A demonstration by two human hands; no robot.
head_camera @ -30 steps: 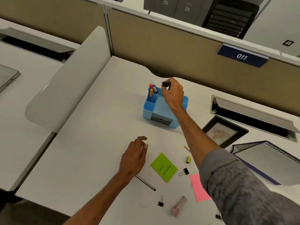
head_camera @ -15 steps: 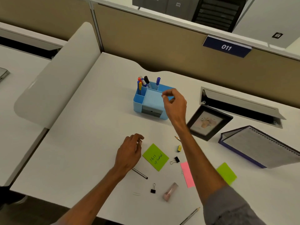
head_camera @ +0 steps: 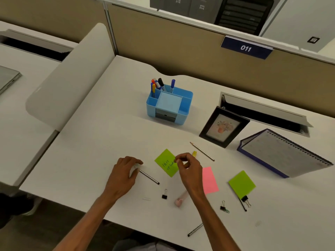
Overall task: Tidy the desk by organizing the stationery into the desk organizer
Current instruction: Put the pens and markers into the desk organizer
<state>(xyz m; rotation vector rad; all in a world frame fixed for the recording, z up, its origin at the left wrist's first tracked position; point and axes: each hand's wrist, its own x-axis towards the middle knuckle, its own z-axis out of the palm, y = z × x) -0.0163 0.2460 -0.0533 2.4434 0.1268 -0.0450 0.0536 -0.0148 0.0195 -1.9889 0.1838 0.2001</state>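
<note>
Dark, slim pen (head_camera: 149, 177) lies on the desk (head_camera: 90, 160) with its long axis running from ten to four o'clock, its upper end touched by the loosely curled left hand (head_camera: 125, 173). At three o'clock from it, the right hand (head_camera: 188, 167) is pinched, apparently empty, over the written green sticky note (head_camera: 165, 163); the blue organizer (head_camera: 169, 105) stands well apart at twelve o'clock.

We count two green sticky notes (head_camera: 166, 163) (head_camera: 242, 183), one pink note (head_camera: 209, 180), three binder clips (head_camera: 164, 194) (head_camera: 223, 205) (head_camera: 246, 199), about five pens (head_camera: 159, 85) in one blue organizer (head_camera: 169, 105) beyond our hands, and one picture frame (head_camera: 223, 126).

The right hand (head_camera: 188, 171) has come back from the organizer (head_camera: 169, 104).
</note>
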